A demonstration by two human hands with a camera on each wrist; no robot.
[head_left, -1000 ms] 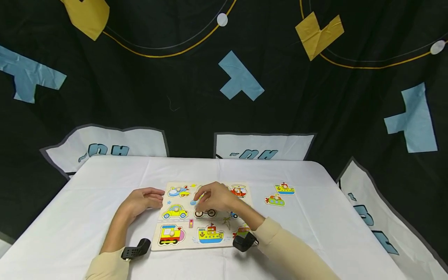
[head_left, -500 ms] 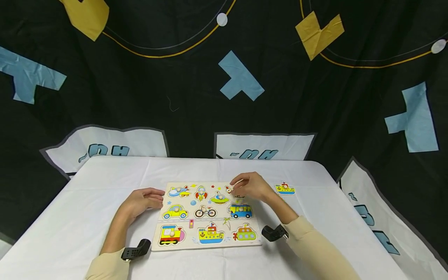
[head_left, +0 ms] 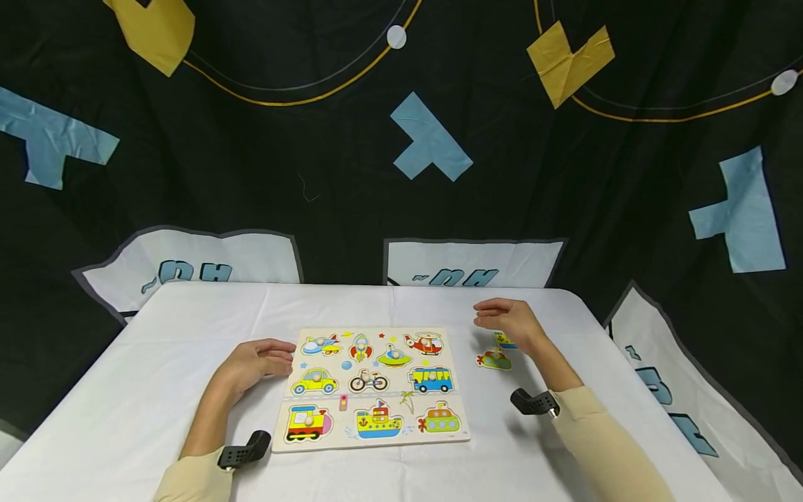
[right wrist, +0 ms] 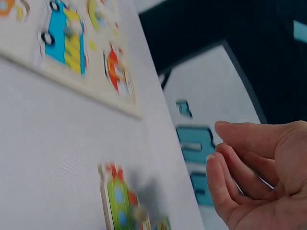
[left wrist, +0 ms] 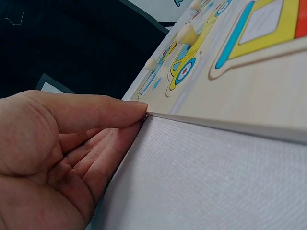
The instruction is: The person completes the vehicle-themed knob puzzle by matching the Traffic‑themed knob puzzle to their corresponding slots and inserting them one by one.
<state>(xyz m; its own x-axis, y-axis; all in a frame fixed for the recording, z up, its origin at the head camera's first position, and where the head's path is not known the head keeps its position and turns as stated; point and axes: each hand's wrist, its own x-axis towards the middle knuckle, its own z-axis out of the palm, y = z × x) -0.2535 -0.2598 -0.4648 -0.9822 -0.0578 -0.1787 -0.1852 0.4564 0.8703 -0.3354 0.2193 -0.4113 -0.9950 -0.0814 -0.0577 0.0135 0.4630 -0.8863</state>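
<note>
A wooden knob puzzle board (head_left: 341,438) lies on the white table, its vehicle pictures filling the face. My left hand (head_left: 251,362) rests at the board's left edge. In the left wrist view its straight thumb (left wrist: 100,109) touches that edge near a yellow car piece. My right hand (head_left: 513,323) is raised over the table right of the board, fingers apart from the thumb and nothing between them. Beneath it lie a loose green submarine piece (head_left: 494,360) and a loose ship piece (head_left: 504,340), the latter partly hidden by the hand.
White cloth covers the table (head_left: 376,477). A black curtain (head_left: 339,188) with blue and gold shapes hangs behind the table's far edge. Black wrist cameras sit on both forearms, near the beige sleeves (head_left: 608,439).
From over the middle of the board, my right hand has moved right, past the helicopter, to above the loose pieces. My left hand has stayed at the board's left edge.
</note>
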